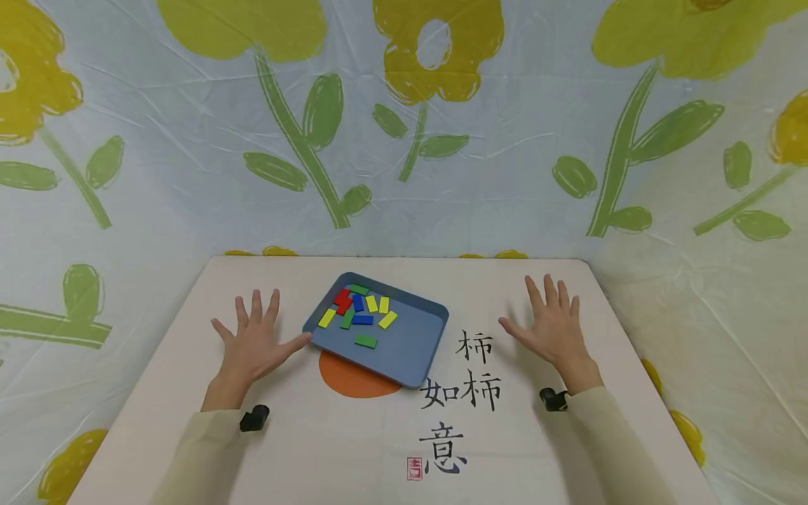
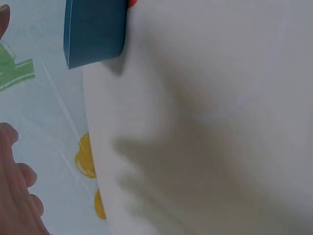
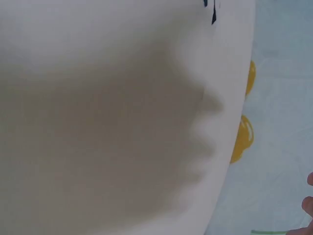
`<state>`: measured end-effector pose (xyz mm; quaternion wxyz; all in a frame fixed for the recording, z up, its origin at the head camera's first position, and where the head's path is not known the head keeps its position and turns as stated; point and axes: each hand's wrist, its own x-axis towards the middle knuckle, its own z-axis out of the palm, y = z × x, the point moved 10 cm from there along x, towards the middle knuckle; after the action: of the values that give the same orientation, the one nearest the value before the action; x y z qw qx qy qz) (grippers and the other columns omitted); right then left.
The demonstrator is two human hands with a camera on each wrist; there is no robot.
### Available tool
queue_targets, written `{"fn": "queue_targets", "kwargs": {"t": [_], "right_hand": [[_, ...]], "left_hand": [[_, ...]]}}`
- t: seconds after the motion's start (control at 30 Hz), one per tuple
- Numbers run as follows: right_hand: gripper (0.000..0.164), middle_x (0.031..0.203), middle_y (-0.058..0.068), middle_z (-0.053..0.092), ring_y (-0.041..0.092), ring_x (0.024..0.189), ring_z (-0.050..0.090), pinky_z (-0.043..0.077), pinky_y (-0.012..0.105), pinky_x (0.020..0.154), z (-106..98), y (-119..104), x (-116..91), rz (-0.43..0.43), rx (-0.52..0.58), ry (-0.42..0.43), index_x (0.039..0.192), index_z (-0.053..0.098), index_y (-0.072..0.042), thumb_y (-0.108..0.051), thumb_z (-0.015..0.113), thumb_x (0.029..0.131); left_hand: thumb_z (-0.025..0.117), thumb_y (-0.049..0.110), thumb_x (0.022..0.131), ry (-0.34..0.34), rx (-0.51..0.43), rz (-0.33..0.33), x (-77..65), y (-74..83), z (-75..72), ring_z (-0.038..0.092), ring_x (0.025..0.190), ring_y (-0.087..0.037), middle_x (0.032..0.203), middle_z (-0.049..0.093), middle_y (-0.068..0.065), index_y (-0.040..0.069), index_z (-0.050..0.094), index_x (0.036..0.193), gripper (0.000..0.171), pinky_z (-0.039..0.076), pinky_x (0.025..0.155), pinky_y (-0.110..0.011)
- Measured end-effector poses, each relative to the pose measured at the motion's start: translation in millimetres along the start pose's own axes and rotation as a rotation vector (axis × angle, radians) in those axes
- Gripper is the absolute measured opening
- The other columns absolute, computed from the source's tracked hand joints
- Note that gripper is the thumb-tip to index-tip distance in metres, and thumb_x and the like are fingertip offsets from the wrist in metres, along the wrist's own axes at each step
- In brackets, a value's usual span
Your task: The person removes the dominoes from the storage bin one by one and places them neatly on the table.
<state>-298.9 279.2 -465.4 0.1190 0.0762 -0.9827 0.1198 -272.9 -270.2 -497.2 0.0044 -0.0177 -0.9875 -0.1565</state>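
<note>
A blue-grey tray lies at an angle on the table. Toward its left half are scattered flat rectangular blocks in red, yellow, green and blue. My left hand is held over the table left of the tray, fingers spread, thumb tip close to the tray's left corner. To the right of the tray my right hand hovers with its fingers spread too, apart from everything. Both hands hold nothing. The left wrist view shows the tray's outer wall beside the hand's shadow.
The pale tablecloth bears black written characters and an orange printed shape partly under the tray. Behind the table hangs a flower-patterned sheet. Dark wrist cameras sit at both cuffs.
</note>
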Motion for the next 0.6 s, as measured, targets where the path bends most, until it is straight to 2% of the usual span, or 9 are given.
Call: {"fn": "queue_targets", "kwargs": {"t": [0.3,0.43,0.6], "right_hand": [[0.100,0.165,0.033,0.029,0.060,0.152,0.021,0.018,0.085,0.117,6,-30,6,-0.012,0.106,0.027,0.164,0.032,-0.009,-0.062,0.070,0.088],[0.099,0.165,0.031,0.030,0.058,0.154,0.021,0.019,0.084,0.118,13,-46,10,-0.027,0.145,0.020,0.165,0.032,-0.011,-0.060,0.071,0.089],[0.097,0.166,0.030,0.030,0.058,0.154,0.021,0.021,0.082,0.118,22,-67,14,-0.049,0.191,0.006,0.165,0.031,-0.012,-0.058,0.070,0.090]], "left_hand": [[0.060,0.078,0.087,0.025,-0.169,-0.023,1.1,9.0,16.0,-0.007,0.155,-0.063,0.172,0.001,-0.032,0.016,0.003,0.170,0.118,-0.003,0.108,-0.094],[0.062,0.077,0.088,0.024,-0.262,-0.052,0.1,8.8,27.4,-0.007,0.156,-0.061,0.174,0.002,-0.029,0.017,0.001,0.170,0.118,0.000,0.112,-0.092],[0.067,0.075,0.086,0.011,-0.360,-0.067,-1.8,10.2,44.3,-0.005,0.159,-0.055,0.176,0.004,-0.022,0.021,0.002,0.171,0.120,0.004,0.121,-0.083]]}}
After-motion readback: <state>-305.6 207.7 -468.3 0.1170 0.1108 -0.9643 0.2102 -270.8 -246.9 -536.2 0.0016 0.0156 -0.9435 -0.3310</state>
